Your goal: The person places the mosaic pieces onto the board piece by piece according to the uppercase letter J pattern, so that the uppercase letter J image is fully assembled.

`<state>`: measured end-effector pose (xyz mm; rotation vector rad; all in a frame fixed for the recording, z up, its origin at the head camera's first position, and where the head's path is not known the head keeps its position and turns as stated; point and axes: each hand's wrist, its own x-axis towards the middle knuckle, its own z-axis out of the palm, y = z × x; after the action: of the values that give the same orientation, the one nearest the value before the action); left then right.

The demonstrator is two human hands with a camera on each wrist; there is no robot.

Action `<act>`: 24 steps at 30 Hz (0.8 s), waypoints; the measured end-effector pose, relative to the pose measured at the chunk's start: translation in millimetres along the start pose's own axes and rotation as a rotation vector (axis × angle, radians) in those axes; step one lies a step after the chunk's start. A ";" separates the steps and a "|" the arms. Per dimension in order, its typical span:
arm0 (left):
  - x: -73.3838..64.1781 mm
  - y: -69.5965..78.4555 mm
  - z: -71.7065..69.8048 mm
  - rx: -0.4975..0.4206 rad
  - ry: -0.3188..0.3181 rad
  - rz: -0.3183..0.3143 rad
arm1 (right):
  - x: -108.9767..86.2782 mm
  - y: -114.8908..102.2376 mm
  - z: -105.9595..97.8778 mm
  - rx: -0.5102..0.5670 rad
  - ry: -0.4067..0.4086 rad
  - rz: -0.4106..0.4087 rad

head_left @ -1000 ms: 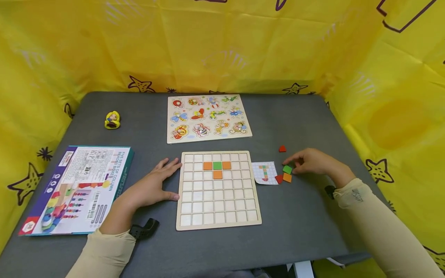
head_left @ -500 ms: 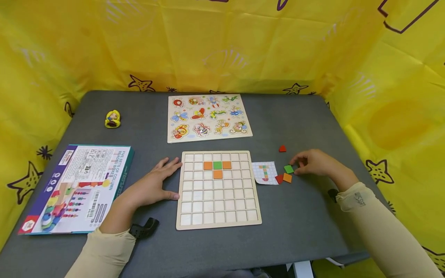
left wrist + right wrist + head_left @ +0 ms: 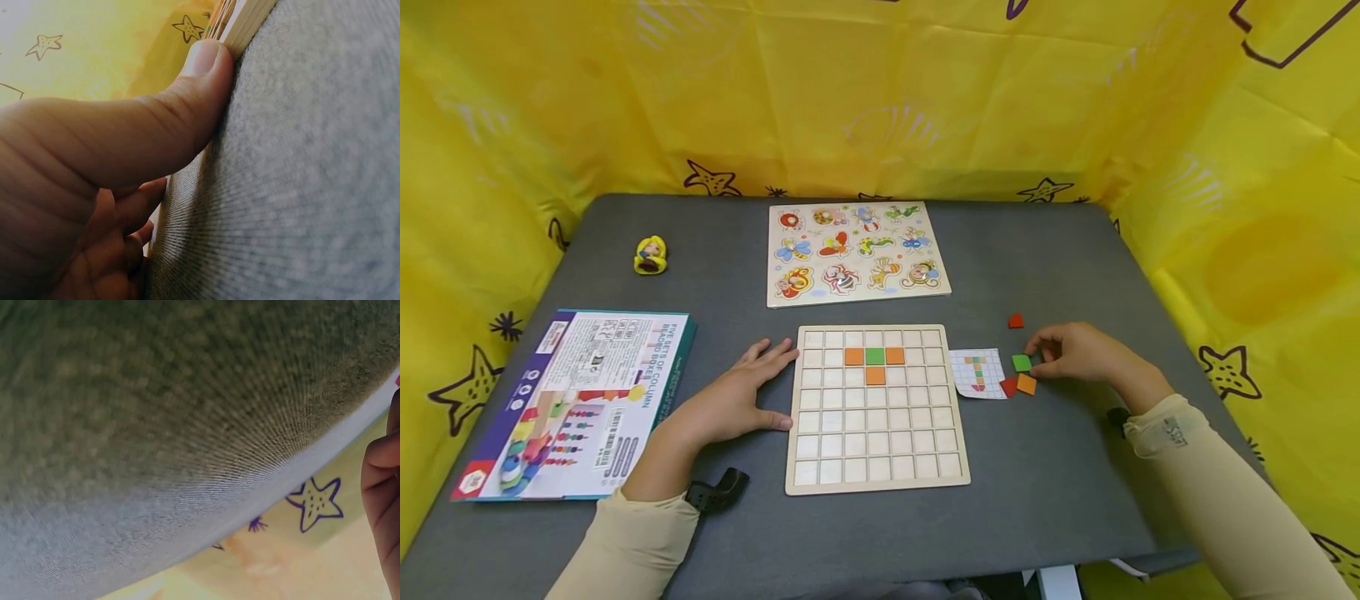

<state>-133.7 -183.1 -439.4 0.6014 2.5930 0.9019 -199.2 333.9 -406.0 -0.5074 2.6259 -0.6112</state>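
Observation:
A pale wooden grid board [image 3: 820, 423] lies in the middle of the table, with a green square tile [image 3: 875, 356] between two orange ones and another orange tile [image 3: 876, 376] below it. My left hand [image 3: 733, 398] rests at the board's left edge, fingers spread and thumb against its side; the left wrist view shows the thumb [image 3: 194, 94] close up. To the right of the board, my right hand [image 3: 1078, 358], fingers bent, pinches the edge of a loose green tile [image 3: 1022, 363] between thumb and index finger. In the right wrist view only part of that hand [image 3: 384, 487] shows.
A small pattern card [image 3: 988, 363] lies beside the board. Near it are a loose orange tile [image 3: 1026, 384] and red pieces [image 3: 1016, 321]. An insect puzzle [image 3: 859, 250] stands behind, a boxed toy [image 3: 580, 400] and a yellow figurine [image 3: 651, 255] at left.
My right index finger has drawn in toward the thumb at the green tile, which has shifted slightly away from the orange one. My left hand stays at the board; the head view has shifted a little.

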 end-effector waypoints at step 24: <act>-0.1 -1.4 -0.2 0.025 0.004 -0.003 | 49.6 -188.0 74.9 -0.343 0.086 -0.328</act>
<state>-134.1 -184.3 -440.1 0.6026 2.6122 0.8714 -160.3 129.7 -391.8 -1.0518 2.7639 -0.2766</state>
